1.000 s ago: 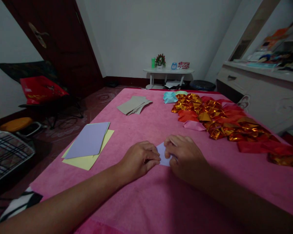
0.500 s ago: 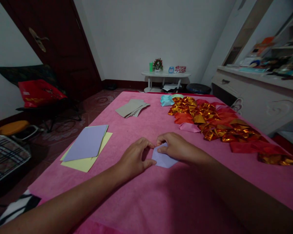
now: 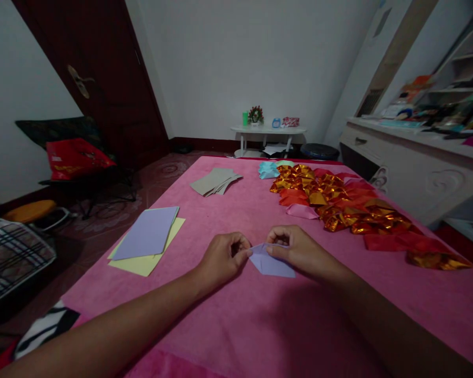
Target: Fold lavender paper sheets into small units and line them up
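Observation:
A small folded sheet of lavender paper (image 3: 275,266) is between my two hands over the pink-covered table (image 3: 213,325). My left hand (image 3: 226,254) pinches its left corner between thumb and forefinger. At the paper's upper right edge, my right hand (image 3: 294,247) grips it with the thumb on the near face and the fingers curled behind. Creases and a folded flap show on the near side of the paper. What the curled fingers do behind it is hidden.
Lavender sheets (image 3: 147,231) lie on yellow sheets (image 3: 175,229) at the left. Farther back is a fanned pile of grey paper (image 3: 215,181). Folded gold and red paper pieces (image 3: 339,199) spread along the right side, with light-blue ones (image 3: 268,169) behind.
My left hand has gone from fingers apart beside the paper to pinching its corner. The paper has turned and its top edge is tilted up. The whole view has shifted slightly.

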### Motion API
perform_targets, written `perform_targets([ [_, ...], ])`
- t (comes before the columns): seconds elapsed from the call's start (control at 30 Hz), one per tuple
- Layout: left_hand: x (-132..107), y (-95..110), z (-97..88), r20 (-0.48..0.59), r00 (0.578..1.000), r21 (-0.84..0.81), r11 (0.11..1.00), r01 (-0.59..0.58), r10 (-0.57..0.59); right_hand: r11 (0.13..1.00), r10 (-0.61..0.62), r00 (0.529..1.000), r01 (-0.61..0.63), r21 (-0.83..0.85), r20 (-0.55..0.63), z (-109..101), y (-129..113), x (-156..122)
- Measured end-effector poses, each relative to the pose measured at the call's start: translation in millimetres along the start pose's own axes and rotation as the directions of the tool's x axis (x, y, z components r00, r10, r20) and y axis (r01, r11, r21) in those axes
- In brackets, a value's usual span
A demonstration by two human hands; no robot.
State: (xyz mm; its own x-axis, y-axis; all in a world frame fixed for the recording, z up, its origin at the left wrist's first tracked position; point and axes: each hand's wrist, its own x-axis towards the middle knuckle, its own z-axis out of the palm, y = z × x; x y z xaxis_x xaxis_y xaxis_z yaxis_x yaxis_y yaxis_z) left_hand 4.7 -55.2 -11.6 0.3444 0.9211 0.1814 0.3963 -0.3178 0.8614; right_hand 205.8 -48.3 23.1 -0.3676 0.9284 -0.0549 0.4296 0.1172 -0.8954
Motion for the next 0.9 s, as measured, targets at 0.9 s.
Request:
perform_targets([
  [0.9,17.4,31.7,-6.4,0.114,0.991,-0.253,0.962,0.104,-0.077,0.997,0.069,0.996,-0.066,0.049,-0.053,-3.3,-11.7,-4.1],
])
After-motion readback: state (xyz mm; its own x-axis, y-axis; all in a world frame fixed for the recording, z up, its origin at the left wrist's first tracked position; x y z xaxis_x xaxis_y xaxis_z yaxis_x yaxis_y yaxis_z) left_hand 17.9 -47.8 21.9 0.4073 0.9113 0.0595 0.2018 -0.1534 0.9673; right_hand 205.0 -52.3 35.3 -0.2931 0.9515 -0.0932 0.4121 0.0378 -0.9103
